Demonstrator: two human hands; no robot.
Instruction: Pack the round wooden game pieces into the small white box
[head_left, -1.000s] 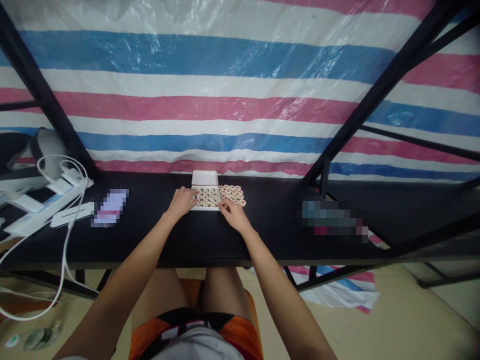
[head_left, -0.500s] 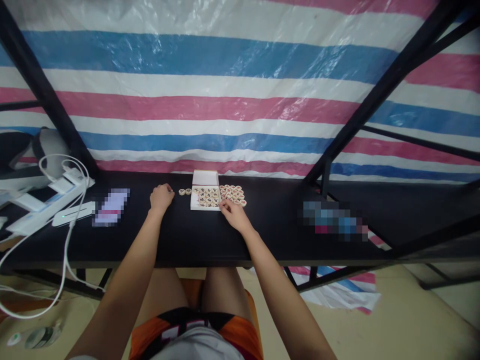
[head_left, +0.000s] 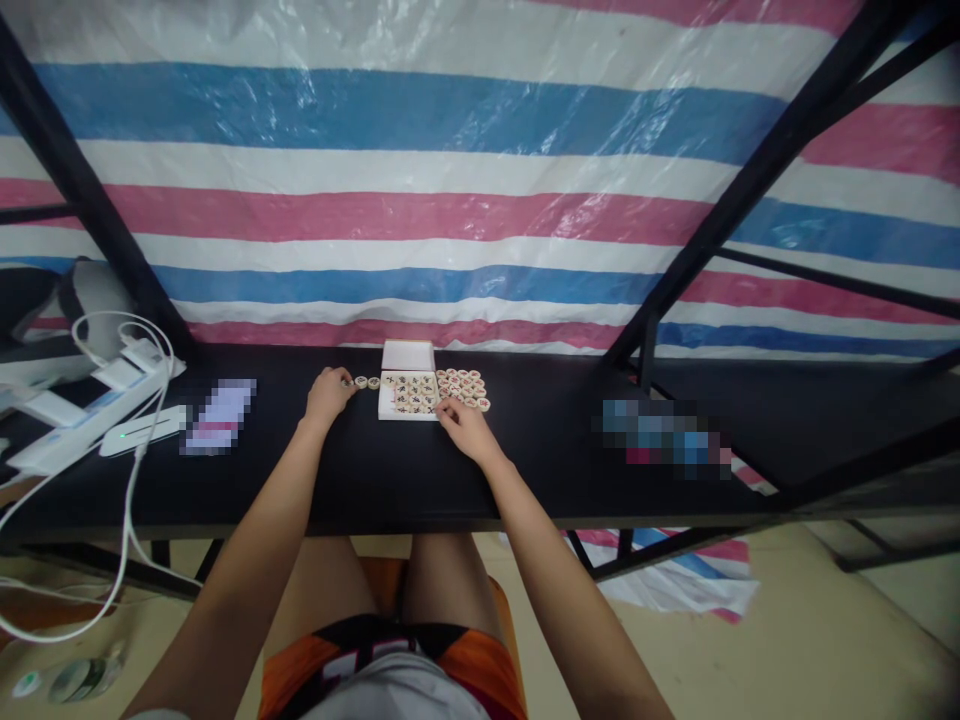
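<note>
Had open black table [head_left: 409, 470] down to its front edge [head_left: 409, 525], left hand [head_left: 328, 397] by two round pieces [head_left: 361, 382], right hand [head_left: 463, 424] at the corner of the white box [head_left: 386, 408]. Couldn't tell either hand's grip. Faced striped sheet [head_left: 412, 215].

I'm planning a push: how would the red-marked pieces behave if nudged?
Lying flat, the red-marked pieces would probably slide rather than roll. They sit close together, so nudging one may shift others. Solid-looking discs, they're likely stiff.
</note>
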